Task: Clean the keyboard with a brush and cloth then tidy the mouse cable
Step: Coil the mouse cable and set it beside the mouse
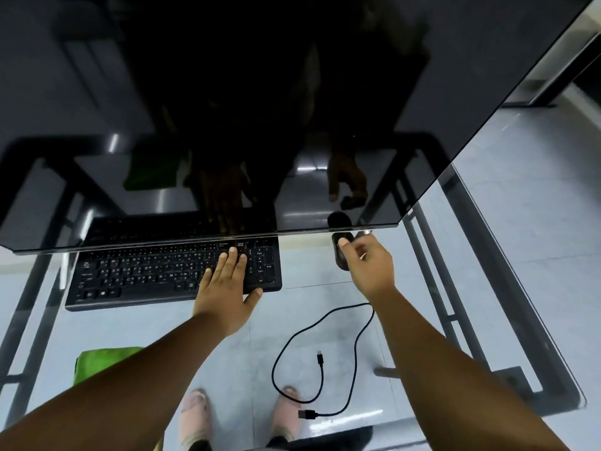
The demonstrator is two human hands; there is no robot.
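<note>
A black keyboard (146, 275) lies on the glass desk under the monitor's lower edge. My left hand (227, 281) rests flat on the keyboard's right part with straight fingers. My right hand (367, 265) grips the black mouse (341, 252) just right of the keyboard, thumb on its top. A black cable (354, 346) lies in a loose loop on the glass near the front edge, with a small plug (321, 358) and a USB plug (307, 414) at its ends. A green cloth (94, 362) sits at the front left, partly hidden by my left forearm. No brush is visible.
A large dark monitor (227, 109) fills the upper view and reflects my hands. The glass desk (455, 288) has a black metal frame (487, 271) along its right side. My feet and the tiled floor show through the glass.
</note>
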